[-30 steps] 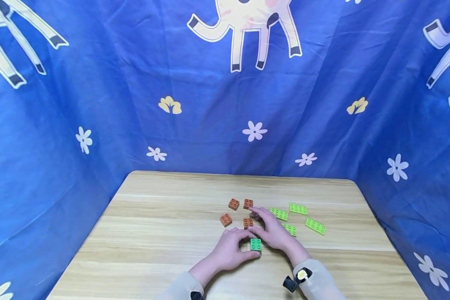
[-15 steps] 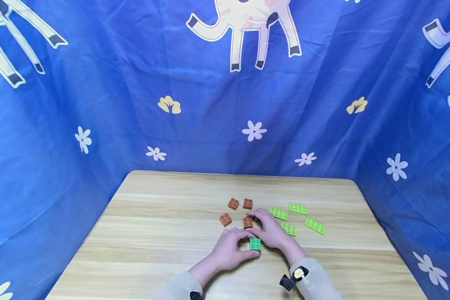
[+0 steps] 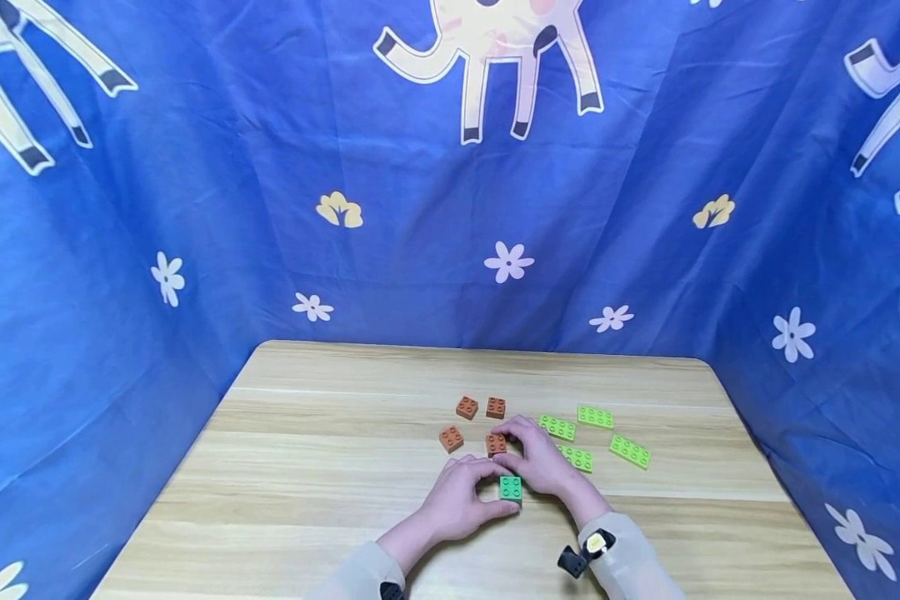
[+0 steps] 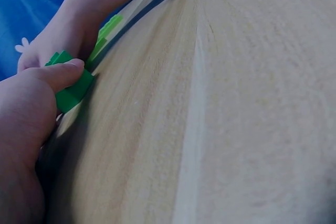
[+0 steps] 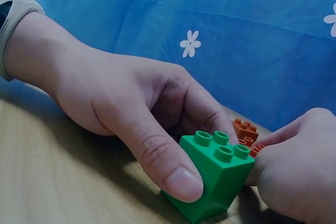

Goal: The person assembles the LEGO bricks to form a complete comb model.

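My left hand (image 3: 461, 497) pinches a green building brick (image 3: 511, 488) between thumb and fingers. In the right wrist view the green brick (image 5: 212, 174) stands on the table, studs up, the left thumb flat on its side. Just beyond it, my right hand (image 3: 542, 461) pinches a reddish-brown building brick (image 3: 496, 445), index finger at its far side and thumb at its near side. The left wrist view shows the green brick (image 4: 73, 85) under the left thumb, the right hand (image 4: 60, 45) behind it; the brown brick is hidden there.
Three more brown bricks lie beyond the hands: one at the left (image 3: 452, 439), another behind it (image 3: 467, 407), and a brick (image 3: 496, 407) beside that. Several lime-green flat plates (image 3: 596, 417) lie right of the right hand. A patterned blue curtain (image 3: 420, 283) surrounds the wooden table (image 3: 307, 433).
My right hand has shifted left and its index finger has come down from near the far brown brick to the nearer one, which it pinches now. The left hand keeps still.
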A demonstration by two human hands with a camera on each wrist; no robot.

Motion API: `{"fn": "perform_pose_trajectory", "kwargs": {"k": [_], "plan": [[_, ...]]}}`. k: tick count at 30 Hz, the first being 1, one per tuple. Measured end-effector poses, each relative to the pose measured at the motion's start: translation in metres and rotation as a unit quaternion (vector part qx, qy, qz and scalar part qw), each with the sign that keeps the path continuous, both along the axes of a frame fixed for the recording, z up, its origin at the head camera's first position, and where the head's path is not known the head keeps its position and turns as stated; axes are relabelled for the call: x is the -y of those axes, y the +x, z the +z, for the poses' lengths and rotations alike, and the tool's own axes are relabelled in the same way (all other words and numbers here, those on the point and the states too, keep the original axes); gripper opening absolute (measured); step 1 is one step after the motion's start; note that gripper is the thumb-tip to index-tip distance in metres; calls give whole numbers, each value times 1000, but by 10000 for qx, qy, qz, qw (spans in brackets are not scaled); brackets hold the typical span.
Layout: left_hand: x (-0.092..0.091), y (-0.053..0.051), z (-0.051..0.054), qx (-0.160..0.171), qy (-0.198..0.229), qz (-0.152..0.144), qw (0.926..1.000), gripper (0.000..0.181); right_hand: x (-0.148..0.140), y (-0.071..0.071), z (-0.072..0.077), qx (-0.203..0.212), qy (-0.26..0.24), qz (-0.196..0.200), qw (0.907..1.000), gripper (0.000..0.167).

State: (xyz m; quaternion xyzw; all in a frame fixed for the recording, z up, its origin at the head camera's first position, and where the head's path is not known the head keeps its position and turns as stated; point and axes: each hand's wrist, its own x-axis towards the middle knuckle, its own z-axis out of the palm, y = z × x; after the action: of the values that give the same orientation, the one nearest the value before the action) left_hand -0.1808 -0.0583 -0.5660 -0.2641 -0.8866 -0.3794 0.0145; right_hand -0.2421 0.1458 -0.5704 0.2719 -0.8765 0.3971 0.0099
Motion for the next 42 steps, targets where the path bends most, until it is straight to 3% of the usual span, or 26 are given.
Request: {"fn": "perform_pose_trajectory", "kwargs": {"k": [13,23,42], "plan": [[1,0,-2,58,23,-2,10000,47,-2,4,12,226,-182,-3,9996,38],[1,-1,-2,47,28,30,10000,43,-6,7,22,138,-260,72,9995,41],[1,0,-2,72,-9,52,10000,46,-17,29,53,367,-365,49,9987,43]]}}
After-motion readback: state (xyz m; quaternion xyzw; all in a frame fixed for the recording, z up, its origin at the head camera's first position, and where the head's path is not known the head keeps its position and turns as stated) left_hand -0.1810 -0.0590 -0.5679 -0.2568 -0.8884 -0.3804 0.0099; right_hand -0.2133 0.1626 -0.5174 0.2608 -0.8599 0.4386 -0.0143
